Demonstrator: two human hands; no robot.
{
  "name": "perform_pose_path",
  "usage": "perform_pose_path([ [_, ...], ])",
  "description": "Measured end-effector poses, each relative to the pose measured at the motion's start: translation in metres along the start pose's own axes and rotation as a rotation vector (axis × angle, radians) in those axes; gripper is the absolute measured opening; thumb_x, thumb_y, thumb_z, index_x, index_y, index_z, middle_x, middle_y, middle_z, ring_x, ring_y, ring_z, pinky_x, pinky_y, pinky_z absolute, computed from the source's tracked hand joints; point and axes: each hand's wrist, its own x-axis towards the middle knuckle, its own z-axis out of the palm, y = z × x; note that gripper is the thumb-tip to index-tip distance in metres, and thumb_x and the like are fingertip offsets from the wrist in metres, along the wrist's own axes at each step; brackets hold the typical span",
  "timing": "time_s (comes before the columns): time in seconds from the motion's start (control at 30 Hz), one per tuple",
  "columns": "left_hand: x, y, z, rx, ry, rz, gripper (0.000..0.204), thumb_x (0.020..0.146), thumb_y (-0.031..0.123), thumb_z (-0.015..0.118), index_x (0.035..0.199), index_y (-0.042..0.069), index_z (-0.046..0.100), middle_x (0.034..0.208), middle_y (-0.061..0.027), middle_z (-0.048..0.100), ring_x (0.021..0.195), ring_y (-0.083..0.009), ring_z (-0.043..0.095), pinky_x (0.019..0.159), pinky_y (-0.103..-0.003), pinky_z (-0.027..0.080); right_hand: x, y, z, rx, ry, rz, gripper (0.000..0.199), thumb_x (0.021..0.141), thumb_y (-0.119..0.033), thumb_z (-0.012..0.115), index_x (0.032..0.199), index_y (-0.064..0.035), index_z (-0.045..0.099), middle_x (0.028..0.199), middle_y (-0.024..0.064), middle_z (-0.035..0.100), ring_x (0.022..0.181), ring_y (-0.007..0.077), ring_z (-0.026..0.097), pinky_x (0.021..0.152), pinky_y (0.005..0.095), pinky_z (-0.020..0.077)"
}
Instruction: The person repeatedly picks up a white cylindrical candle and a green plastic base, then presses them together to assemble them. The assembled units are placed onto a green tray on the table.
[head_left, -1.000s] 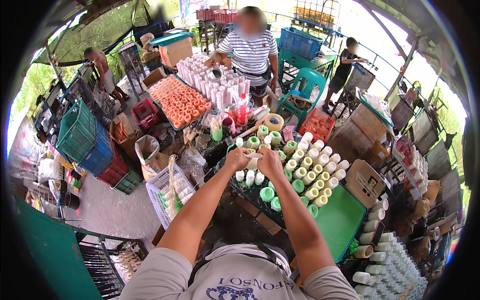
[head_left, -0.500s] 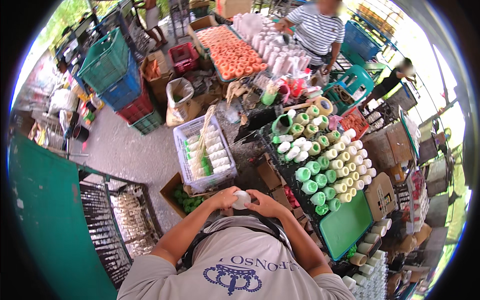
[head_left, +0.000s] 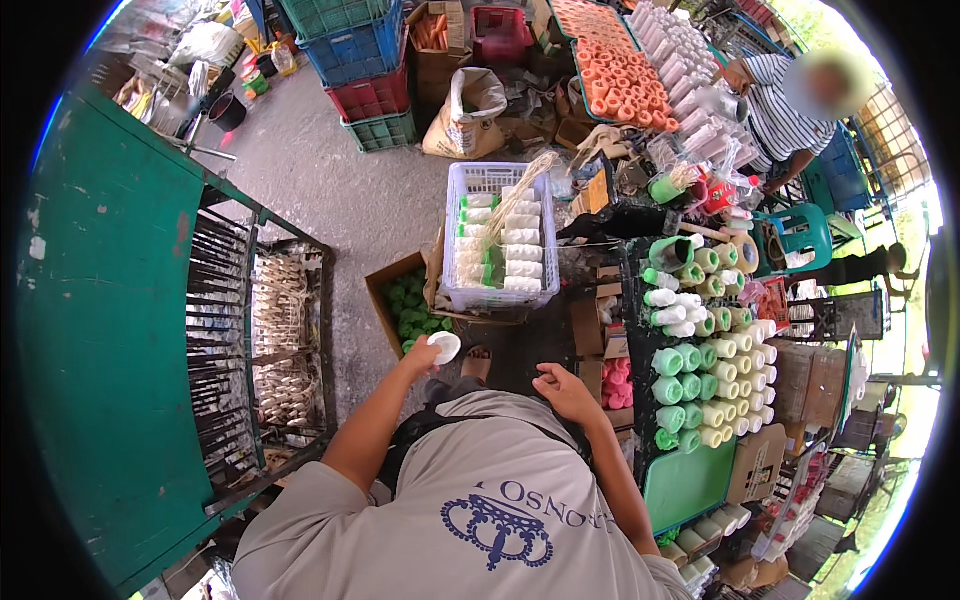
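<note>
My left hand (head_left: 424, 356) holds a small white bottle (head_left: 444, 347) over a brown cardboard box (head_left: 383, 300) that contains green caps (head_left: 412, 309). My right hand (head_left: 562, 385) hangs loosely curled with nothing in it, just left of the green tray (head_left: 687, 482). Rows of white bottles with green and cream caps (head_left: 705, 375) stand on that tray. A white plastic basket (head_left: 497, 238) with lying bottles sits on the ground just beyond the box.
A green metal rack (head_left: 130, 330) with wire shelves stands on my left. Stacked crates (head_left: 365, 65), a sack (head_left: 468, 112) and a table of orange cups (head_left: 612, 62) lie ahead. A person in a striped shirt (head_left: 790, 115) works at the far right, by a green stool (head_left: 800, 235).
My view has swung down and left, away from the tray. My hands have come apart: the left carries the white bottle toward the box of green caps, the right has let go.
</note>
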Motion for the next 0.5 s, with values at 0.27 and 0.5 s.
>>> perform_pose_path([
  [0.27,-0.029,0.073,0.018,-0.053,-0.146,0.085,0.034,0.103,0.025,0.055,0.134,0.016,0.063,0.095,-0.0087,0.074,0.067,-0.0190,0.070,0.049,-0.034,0.053,-0.002,-0.010,-0.005,0.012,0.131,-0.196,0.073,0.093,-0.035,0.084,0.151,-0.0015,0.054,0.120,0.0192,0.073,0.104,0.0273,0.073,0.089,0.0390,0.0588],
  [0.5,-0.101,0.185,0.136,0.060,-0.778,0.532,0.041,0.099,0.023,0.080,0.134,0.009,0.063,0.118,-0.0009,0.071,0.106,-0.0141,0.067,0.092,-0.034,0.056,-0.041,-0.035,-0.013,-0.088,0.526,-0.511,0.094,0.077,-0.027,0.090,0.159,-0.0129,0.045,0.144,0.0192,0.058,0.126,0.0401,0.064,0.103,0.0467,0.0544],
])
